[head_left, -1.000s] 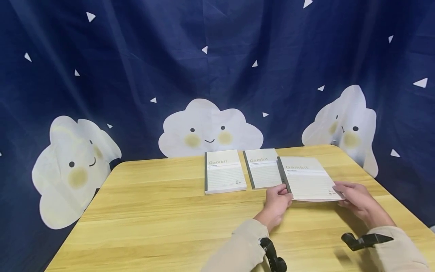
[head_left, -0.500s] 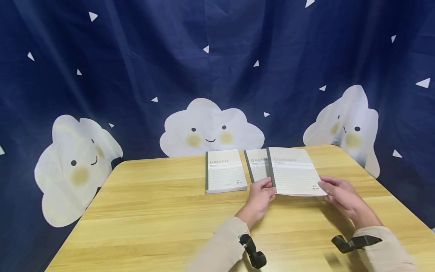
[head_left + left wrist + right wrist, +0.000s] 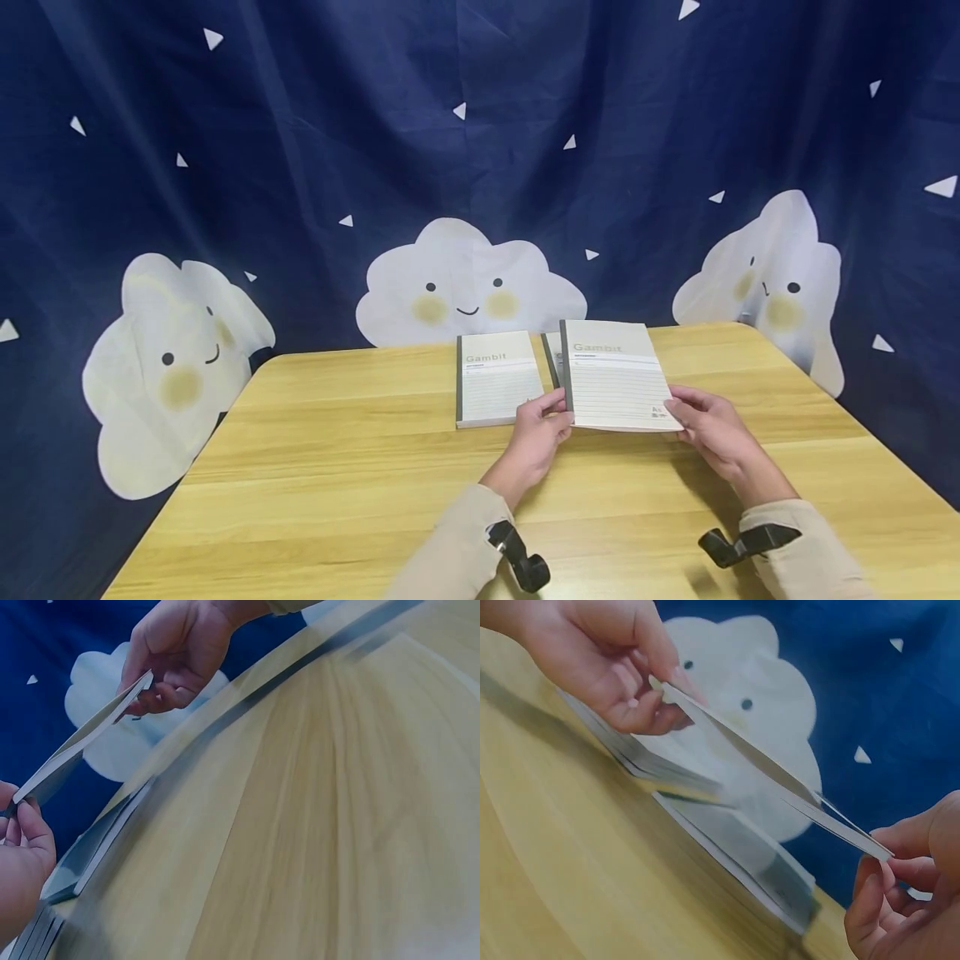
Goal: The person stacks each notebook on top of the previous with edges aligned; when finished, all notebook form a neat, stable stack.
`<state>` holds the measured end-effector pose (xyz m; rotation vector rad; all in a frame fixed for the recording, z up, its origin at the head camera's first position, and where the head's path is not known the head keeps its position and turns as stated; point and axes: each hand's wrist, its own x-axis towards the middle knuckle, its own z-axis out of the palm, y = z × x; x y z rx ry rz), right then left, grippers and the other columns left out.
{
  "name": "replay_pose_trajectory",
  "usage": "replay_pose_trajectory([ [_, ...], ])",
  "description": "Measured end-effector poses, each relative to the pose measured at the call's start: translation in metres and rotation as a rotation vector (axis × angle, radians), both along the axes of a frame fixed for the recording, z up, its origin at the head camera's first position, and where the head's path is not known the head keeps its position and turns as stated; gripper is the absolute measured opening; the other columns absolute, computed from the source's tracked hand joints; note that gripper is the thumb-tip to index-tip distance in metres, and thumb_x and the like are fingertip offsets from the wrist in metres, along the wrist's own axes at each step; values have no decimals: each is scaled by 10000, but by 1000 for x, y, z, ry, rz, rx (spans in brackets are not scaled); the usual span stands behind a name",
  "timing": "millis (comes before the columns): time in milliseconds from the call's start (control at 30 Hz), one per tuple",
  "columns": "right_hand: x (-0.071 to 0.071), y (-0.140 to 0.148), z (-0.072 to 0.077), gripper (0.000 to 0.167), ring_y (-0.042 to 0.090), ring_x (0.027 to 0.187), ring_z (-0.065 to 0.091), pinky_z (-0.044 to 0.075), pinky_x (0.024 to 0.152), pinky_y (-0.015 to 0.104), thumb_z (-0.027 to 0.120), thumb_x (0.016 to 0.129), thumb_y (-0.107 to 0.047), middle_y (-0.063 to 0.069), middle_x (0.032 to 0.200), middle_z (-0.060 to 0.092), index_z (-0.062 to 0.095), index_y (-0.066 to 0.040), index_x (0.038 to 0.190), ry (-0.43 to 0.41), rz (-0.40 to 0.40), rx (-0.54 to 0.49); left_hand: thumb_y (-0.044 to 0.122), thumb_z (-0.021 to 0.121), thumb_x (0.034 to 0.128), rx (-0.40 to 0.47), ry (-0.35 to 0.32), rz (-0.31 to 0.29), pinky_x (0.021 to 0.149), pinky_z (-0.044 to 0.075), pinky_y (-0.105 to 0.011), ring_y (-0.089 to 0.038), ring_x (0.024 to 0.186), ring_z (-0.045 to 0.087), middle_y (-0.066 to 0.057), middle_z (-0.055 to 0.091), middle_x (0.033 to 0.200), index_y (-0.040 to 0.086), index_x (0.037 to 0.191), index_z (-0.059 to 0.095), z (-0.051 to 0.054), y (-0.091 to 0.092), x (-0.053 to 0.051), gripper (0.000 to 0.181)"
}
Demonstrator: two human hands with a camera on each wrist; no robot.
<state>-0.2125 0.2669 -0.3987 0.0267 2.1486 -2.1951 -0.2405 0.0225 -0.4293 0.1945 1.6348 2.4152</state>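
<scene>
And here a yellow wood-grained table (image 3: 337,487) is seen, spread out beneath both hands, its grain streaked from side to side, its far corners rounded. Just beyond the left hand (image 3: 537,431) and a little to its left, a stack of notebooks (image 3: 497,377) is laid flat, dark spines turned to the left, its near right corner masked by that hand. Beyond the same hand, just right of the stack, a second notebook (image 3: 553,354) is set down, mostly hidden by the raised notebook (image 3: 615,379). Under the right hand (image 3: 712,431), a soft shadow (image 3: 703,479) is cast across the wood.
</scene>
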Motion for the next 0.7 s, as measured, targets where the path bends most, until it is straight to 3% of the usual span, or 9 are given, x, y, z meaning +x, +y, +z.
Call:
replay_pose_trajectory([
  [200, -6, -22, 1, 555, -9, 703, 521, 437, 579, 165, 498, 971, -133, -125, 896, 566, 265, 154, 1386, 16, -8, 97, -117, 514, 836, 32, -4, 2, 665, 444, -165, -111, 805, 471, -62, 464, 999, -104, 1339, 420, 1, -22, -1, 512],
  [700, -24, -79, -2, 502, 16, 723, 492, 429, 602, 182, 513, 960, -110, -36, 961, 516, 345, 110, 1378, 10, -13, 73, -103, 504, 858, 47, -10, 65, 658, 457, -143, -93, 802, 461, -59, 449, 1018, -101, 1362, 381, 2, -78, -2, 519],
])
